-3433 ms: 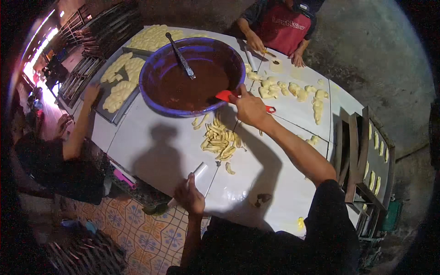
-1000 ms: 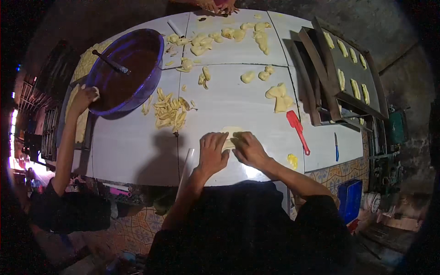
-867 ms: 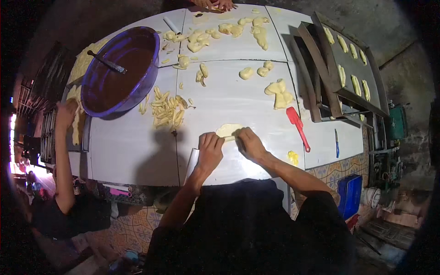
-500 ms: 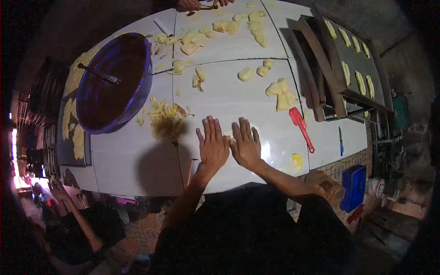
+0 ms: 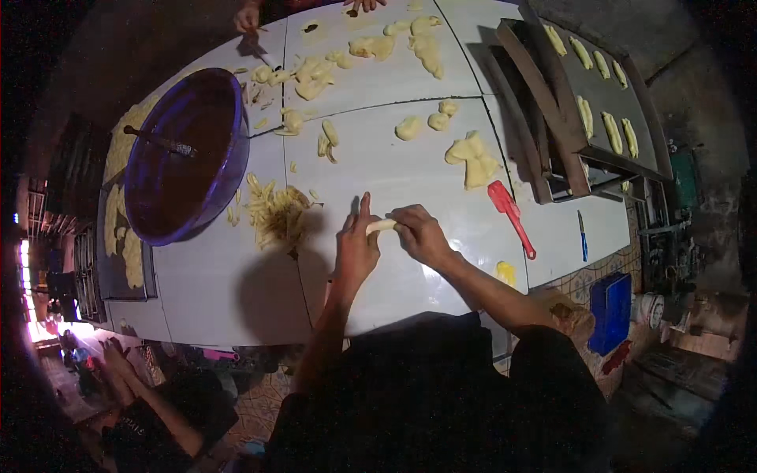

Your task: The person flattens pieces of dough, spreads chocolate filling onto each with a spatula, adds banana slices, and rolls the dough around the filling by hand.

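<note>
A short pale dough roll (image 5: 382,225) spans the gap between my two hands above the white table. My left hand (image 5: 357,248) is closed at the roll's left end, with one finger pointing away from me. At the other end, my right hand (image 5: 423,236) grips it with curled fingers. To the left lies a heap of yellowish strips with brown filling (image 5: 276,211). Beyond my hands are small dough balls (image 5: 408,128) and a flattened dough piece (image 5: 473,160). The undersides of both hands are hidden.
A large purple basin (image 5: 243,150) with brown contents and a utensil stands left. Right are a red spatula (image 5: 512,219), a blue-handled knife (image 5: 583,236), a yellow lump (image 5: 505,273) and stacked trays (image 5: 607,87) bearing dough pieces. Co-workers' hands (image 5: 247,17) show at the far edge and lower left.
My hands lay flat on the table with fingers stretched; now they are curled around the roll's ends. A far co-worker's hand has shifted left. The view has turned slightly.
</note>
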Motion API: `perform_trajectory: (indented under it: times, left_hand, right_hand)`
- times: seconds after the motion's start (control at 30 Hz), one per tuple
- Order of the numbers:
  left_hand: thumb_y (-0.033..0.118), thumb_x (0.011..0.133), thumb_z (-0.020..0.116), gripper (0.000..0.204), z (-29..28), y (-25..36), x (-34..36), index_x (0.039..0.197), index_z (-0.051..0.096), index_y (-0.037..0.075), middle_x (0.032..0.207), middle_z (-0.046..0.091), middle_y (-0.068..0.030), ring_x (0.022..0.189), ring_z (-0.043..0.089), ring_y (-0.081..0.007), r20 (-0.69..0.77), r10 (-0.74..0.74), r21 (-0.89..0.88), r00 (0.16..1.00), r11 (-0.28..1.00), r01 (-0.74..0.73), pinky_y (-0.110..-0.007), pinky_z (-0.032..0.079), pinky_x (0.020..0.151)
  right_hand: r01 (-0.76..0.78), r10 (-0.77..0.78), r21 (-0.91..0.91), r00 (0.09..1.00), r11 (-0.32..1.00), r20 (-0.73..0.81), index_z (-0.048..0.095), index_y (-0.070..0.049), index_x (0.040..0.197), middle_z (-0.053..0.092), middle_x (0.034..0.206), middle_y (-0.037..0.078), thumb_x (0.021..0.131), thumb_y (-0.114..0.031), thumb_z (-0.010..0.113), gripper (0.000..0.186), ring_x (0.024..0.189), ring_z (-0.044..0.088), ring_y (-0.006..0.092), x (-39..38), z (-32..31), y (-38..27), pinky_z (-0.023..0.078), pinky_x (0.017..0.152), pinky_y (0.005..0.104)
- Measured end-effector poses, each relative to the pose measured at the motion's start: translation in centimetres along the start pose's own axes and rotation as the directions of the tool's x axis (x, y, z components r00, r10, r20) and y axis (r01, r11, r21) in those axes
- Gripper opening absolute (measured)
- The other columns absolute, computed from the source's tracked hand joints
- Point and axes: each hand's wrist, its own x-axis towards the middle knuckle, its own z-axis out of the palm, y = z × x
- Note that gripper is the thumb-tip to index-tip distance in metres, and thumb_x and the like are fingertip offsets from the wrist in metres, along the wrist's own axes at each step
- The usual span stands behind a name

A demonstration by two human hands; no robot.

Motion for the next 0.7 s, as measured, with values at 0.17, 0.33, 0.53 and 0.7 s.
perform_trajectory:
  times: [0.17,0.33,0.53,0.7]
  left_hand:
    - [-0.005,0.088,0.069,0.066,-1.6,3.3,-8.0,0.15,0.047,0.004,0.135,0.064,-0.0165,0.128,0.06,-0.0309,0.193,-0.093,-0.07,0.977,0.992,0.108,-0.041,0.05,0.106]
    - [0.005,0.081,0.072,0.059,-0.4,1.5,-17.6,0.139,0.059,0.007,0.144,0.052,-0.0218,0.134,0.049,-0.0404,0.156,0.01,0.081,0.988,0.996,-0.023,-0.052,0.039,0.113]
    - [0.002,0.086,0.065,0.074,-3.4,1.3,-18.5,0.155,0.04,0.006,0.138,0.052,-0.0254,0.115,0.053,-0.0451,-0.22,-0.038,0.446,0.975,0.885,0.135,-0.056,0.042,0.101]
    - [-0.003,0.092,0.052,0.07,-5.5,-2.8,-16.1,0.158,0.038,0.012,0.129,0.058,-0.0251,0.111,0.058,-0.0436,-0.393,-0.003,0.439,0.92,0.878,0.191,-0.051,0.044,0.098]
  right_hand:
    - [-0.137,0.07,0.125,0.897,0.983,0.437,0.068,0.001,0.12,0.066,0.123,0.02,0.088,0.0,0.061,0.033,0.111,0.062,0.0387,-4.7,-5.0,-3.2,0.053,0.095,0.0446]
    - [-0.05,-0.011,0.114,0.877,0.992,0.481,0.06,0.004,0.131,0.061,0.137,0.019,0.092,-0.001,0.062,0.04,0.126,0.059,0.037,-11.0,-5.4,-4.0,0.049,0.106,0.0424]
    - [0.153,-0.019,-0.515,0.967,0.843,0.256,0.043,0.008,0.145,0.035,0.158,0.028,0.099,-0.033,0.057,0.063,0.15,0.03,0.0408,0.9,0.0,-0.1,0.028,0.121,0.0523]
    - [0.395,-0.216,-0.261,0.825,0.881,0.522,0.044,0.006,0.146,0.041,0.155,0.023,0.099,-0.046,0.056,0.071,0.149,0.034,0.0356,-0.8,5.8,-2.6,0.024,0.124,0.0485]
